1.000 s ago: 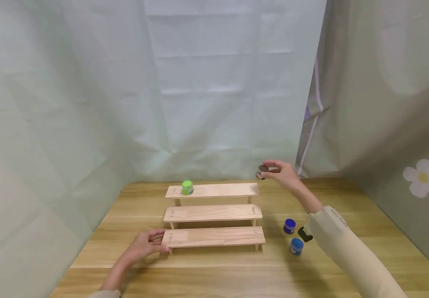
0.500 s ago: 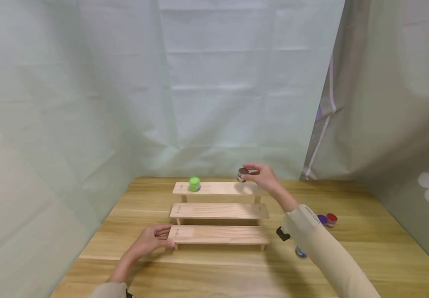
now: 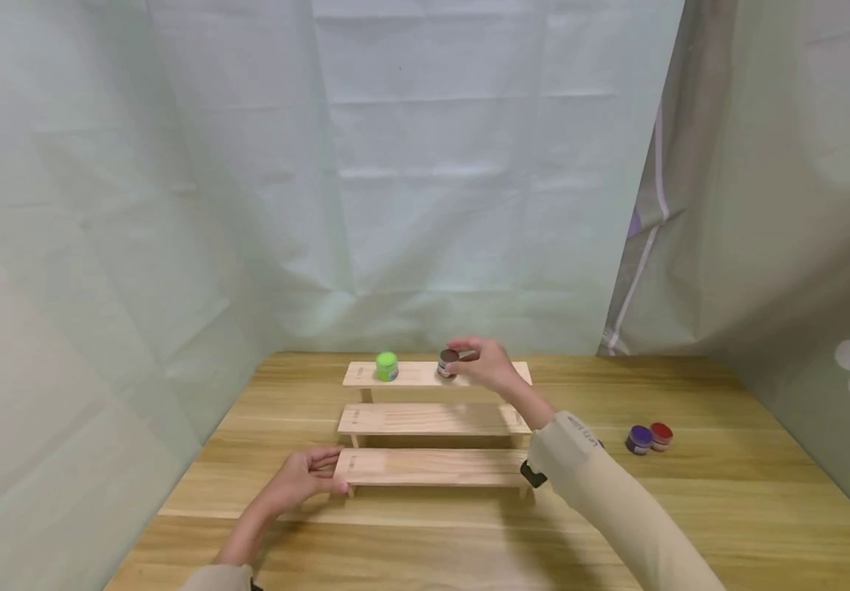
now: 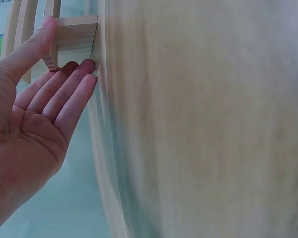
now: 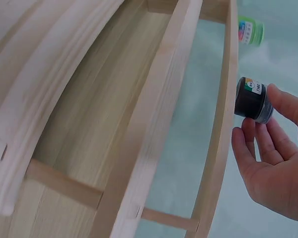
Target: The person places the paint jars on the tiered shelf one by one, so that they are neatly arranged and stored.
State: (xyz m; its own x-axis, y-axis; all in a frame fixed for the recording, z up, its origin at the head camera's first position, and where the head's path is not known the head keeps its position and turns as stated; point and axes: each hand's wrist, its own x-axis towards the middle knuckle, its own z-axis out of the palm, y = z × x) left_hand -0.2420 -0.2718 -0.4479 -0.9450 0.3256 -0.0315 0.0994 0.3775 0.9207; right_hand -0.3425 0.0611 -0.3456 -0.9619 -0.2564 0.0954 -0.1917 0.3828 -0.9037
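A pale wooden three-step rack [image 3: 432, 466] stands on the table. My left hand [image 3: 295, 483] grips the left end of its lowest step, thumb at the front corner and fingers behind, as the left wrist view shows. My right hand [image 3: 495, 367] pinches a small dark paint jar [image 3: 445, 363] between thumb and fingers at the middle of the top step. In the right wrist view this black jar [image 5: 251, 99] is upright against the step, its label showing. A bright green paint jar [image 3: 386, 367] sits on the same step, to the left.
A purple jar [image 3: 639, 440] and a red jar [image 3: 661, 436] stand close together on the wooden table [image 3: 728, 501], right of the rack. My right sleeve [image 3: 610, 492] crosses in front of the rack's right end. A pale curtain [image 3: 425, 205] hangs behind the table.
My right hand has carried the dark jar leftward and down, from beyond the rack's right end to the top step. My left hand has kept its hold on the lowest step.
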